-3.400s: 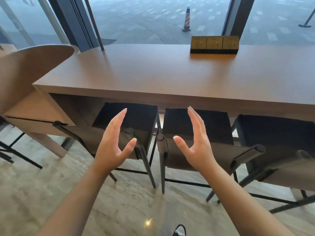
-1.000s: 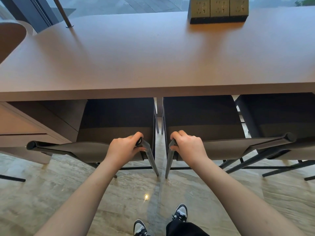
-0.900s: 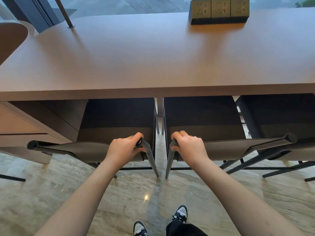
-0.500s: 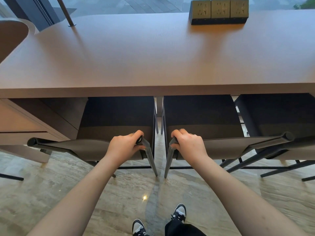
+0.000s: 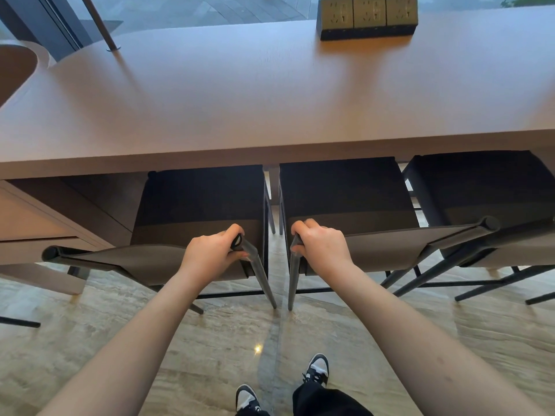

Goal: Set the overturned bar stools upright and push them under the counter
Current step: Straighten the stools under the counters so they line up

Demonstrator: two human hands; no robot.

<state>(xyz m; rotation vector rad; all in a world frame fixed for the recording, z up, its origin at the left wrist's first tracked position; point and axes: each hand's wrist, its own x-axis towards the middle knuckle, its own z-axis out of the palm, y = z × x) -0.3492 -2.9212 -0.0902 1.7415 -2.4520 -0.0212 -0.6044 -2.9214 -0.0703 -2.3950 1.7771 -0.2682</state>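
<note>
A: Where are the stools?

B: I've got two dark grey fabric-backed bar stools upright, side by side, seats tucked under the long brown wooden worktop (image 5: 270, 94). The left stool (image 5: 198, 205) and the middle stool (image 5: 345, 193) almost touch.

A: And the hands?

B: I see the left hand (image 5: 210, 253) with fingers curled tight around the left stool's backrest corner, and the right hand (image 5: 321, 244) wrapped the same way on the middle stool's. A third dark stool (image 5: 486, 187) stands to the right; a black socket block (image 5: 368, 16) sits on the far worktop.
</note>
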